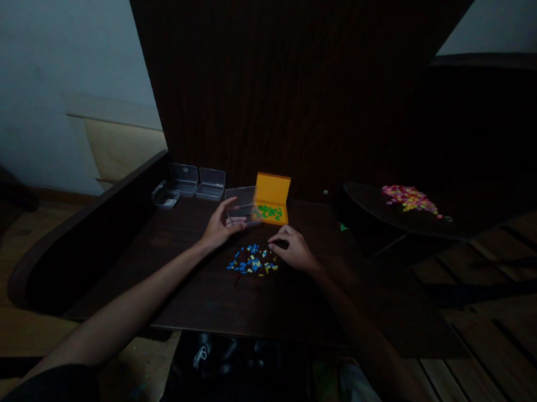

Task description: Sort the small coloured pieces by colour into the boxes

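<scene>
My left hand [220,224] is curled round a clear plastic box [243,207] with its lid raised, at the far side of a dark wooden table [190,293]. My right hand [293,248] rests on the table with the fingers pinched together at the right edge of a small pile of blue and yellow pieces [253,261]; what it pinches is too small to make out. Just behind stands an open orange box [271,199] with green pieces inside.
Two clear open boxes [197,182] and a small clear container [166,198] lie at the table's far left. A dark side table [372,207] at the right bears a heap of pink and yellow pieces [409,199]. Wooden floor planks surround.
</scene>
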A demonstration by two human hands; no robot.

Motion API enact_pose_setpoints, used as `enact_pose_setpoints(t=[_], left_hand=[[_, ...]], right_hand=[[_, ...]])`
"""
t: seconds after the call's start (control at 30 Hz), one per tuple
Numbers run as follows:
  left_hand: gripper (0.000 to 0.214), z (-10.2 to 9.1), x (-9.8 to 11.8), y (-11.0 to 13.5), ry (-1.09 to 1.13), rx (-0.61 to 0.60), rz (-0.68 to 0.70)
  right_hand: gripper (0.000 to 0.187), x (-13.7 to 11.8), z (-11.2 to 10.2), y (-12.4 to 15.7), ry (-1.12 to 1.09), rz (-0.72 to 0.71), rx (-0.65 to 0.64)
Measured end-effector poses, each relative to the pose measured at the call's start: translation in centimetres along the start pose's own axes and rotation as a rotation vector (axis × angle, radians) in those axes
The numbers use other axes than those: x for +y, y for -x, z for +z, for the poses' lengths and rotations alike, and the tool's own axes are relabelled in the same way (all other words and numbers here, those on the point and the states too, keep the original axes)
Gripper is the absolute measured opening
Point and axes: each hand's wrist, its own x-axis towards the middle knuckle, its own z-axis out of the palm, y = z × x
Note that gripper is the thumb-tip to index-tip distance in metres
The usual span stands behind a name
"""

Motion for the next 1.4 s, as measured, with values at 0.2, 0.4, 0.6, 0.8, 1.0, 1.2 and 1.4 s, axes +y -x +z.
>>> enact_pose_setpoints(t=[0.2,0.4,0.6,0.8,1.0,1.2,1.4], left_hand=[[0.081,-1.1,-0.3,-0.7,0.009,0.094,-0.042],[0.081,-0.9,0.0,-0.5,0.046,0.100,-0.086],[0.082,1.1,0.2,0.8,0.061,-0.035,-0.112],[0.079,3.4,0.4,2.4,0.107,-0.210,-0.141],[0.079,3.9,0.7,3.0,0.131,-0.270,-0.152],[0.078,3.4,0.7,2.6,0.148,-0.256,-0.133],[0.080,1.9,0.3,1.4,0.113,-0.168,-0.112]], right_hand=[[0.008,0.1,0.3,0.1,0.027,-0.003,-0.154],[0.009,-0.2,-0.1,-0.1,-0.019,-0.008,-0.076],[0.017,-1.1,-0.7,-0.3,-0.118,0.017,0.156],[0.017,-1.0,-0.6,-0.3,-0.135,0.027,0.250],[0.013,-0.4,-0.5,-0.2,-0.066,0.059,0.183],[0.020,-0.5,-0.5,-0.3,-0.079,0.090,0.195],[0.011,-0.7,-0.9,-0.3,-0.079,0.093,0.181]])
